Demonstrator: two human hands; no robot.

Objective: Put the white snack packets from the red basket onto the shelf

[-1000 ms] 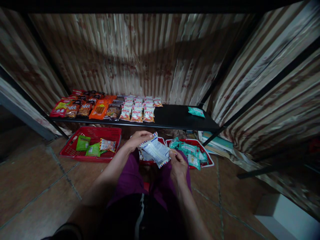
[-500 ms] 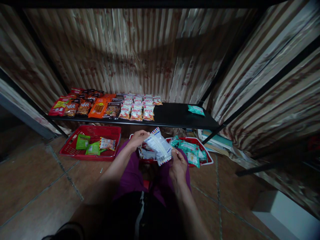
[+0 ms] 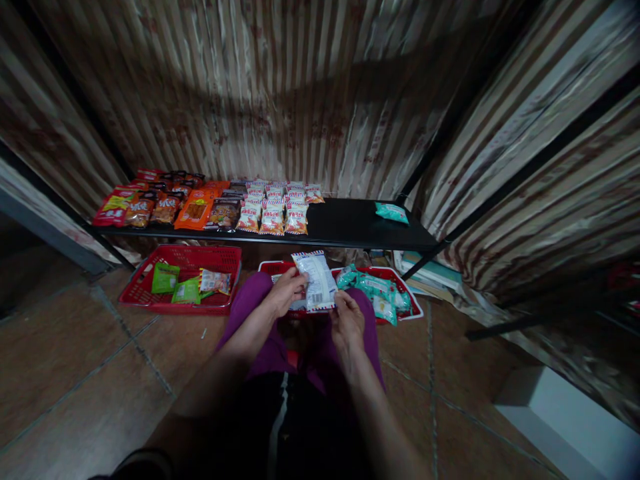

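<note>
A white snack packet (image 3: 315,280) with a red-and-blue striped edge stands upright between both hands, back side facing me. My left hand (image 3: 287,291) grips its left lower edge and my right hand (image 3: 346,322) pinches its bottom right corner. Under the hands, a red basket (image 3: 280,268) sits above my purple-clad knees. On the low black shelf (image 3: 350,227) beyond lie rows of similar white-and-red packets (image 3: 273,217).
Orange and red snack bags (image 3: 165,207) fill the shelf's left end; one teal packet (image 3: 391,212) lies at its right. A red basket (image 3: 187,263) with green packets sits on the tiled floor at left, another with teal packets (image 3: 380,293) at right. Striped curtains surround the shelf.
The packet has turned from lying tilted to standing upright, and both hands have shifted slightly forward toward the shelf. My view has tipped a little downward.
</note>
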